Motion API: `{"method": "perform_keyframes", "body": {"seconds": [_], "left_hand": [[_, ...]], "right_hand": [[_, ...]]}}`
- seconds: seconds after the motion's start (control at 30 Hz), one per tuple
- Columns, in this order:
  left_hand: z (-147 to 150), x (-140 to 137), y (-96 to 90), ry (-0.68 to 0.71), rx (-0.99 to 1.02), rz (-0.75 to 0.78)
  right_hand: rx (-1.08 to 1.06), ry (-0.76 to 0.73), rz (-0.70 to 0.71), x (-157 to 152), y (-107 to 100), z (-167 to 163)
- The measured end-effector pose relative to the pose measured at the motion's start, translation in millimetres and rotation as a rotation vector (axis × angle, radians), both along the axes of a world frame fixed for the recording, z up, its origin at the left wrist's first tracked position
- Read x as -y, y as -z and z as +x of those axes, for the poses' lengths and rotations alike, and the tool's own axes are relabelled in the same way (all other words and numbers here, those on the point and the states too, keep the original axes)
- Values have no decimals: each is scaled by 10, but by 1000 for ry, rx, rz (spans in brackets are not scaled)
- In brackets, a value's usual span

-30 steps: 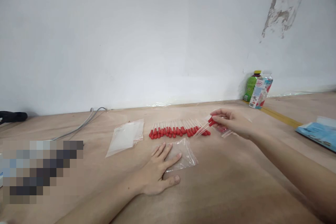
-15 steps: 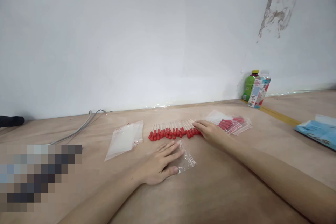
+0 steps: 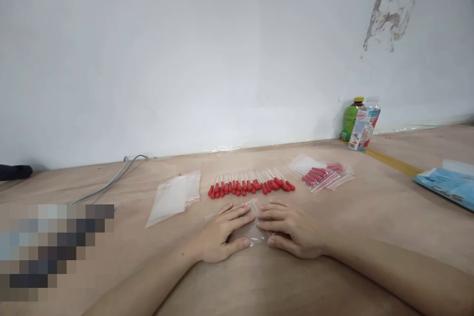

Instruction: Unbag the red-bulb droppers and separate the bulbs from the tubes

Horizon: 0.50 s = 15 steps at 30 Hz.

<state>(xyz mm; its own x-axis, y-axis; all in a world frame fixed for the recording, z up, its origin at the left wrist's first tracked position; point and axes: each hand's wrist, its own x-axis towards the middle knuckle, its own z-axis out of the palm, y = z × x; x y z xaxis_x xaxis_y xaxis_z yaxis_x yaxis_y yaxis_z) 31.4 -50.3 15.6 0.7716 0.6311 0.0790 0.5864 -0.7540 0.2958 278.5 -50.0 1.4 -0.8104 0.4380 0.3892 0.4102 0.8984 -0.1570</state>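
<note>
A clear zip bag (image 3: 255, 229) lies flat on the wooden table between my hands. My left hand (image 3: 222, 234) rests on its left part with the fingers spread. On its right edge lies my right hand (image 3: 294, 229), fingers stretched out and apart. Just beyond the hands is a row of droppers (image 3: 242, 187) with red rubber bulbs toward me and clear thin tubes pointing to the wall. To the right, filled zip bags (image 3: 318, 177) hold more red-bulbed droppers. A stack of flat zip bags (image 3: 174, 197) sits left of the row.
A green bottle with a yellow cap (image 3: 351, 121) and a printed clear bottle (image 3: 365, 128) stand by the wall. At the far right lies a blue package (image 3: 446, 185). A grey cable (image 3: 118, 176) runs along the left, near a blurred-out area.
My right hand has left the right end of the dropper row and come down toward me onto the clear bag's right edge. My left hand has stayed on the bag.
</note>
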Motion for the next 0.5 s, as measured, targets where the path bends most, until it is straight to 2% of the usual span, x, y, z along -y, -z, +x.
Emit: {"method": "perform_keyframes", "body": {"seconds": [0.13,0.2,0.27,0.33,0.43,0.5], "left_hand": [[-8,-3,70,-237,289,18],[-22,-36,115,-388,373,39],[-46,-78,158,-488,382,43],[-76,-115,189,-526,367,29],[-104,-134,198,-534,351,-24],[-99,-116,177,-524,344,-45]], "right_hand": [[-53,-3,-141,87,47,13],[-131,7,-149,84,44,27],[-226,96,-101,24,12,68],[-299,300,10,-106,-46,167],[-299,787,193,-378,-147,442],[-192,1103,228,-544,-195,675]]}}
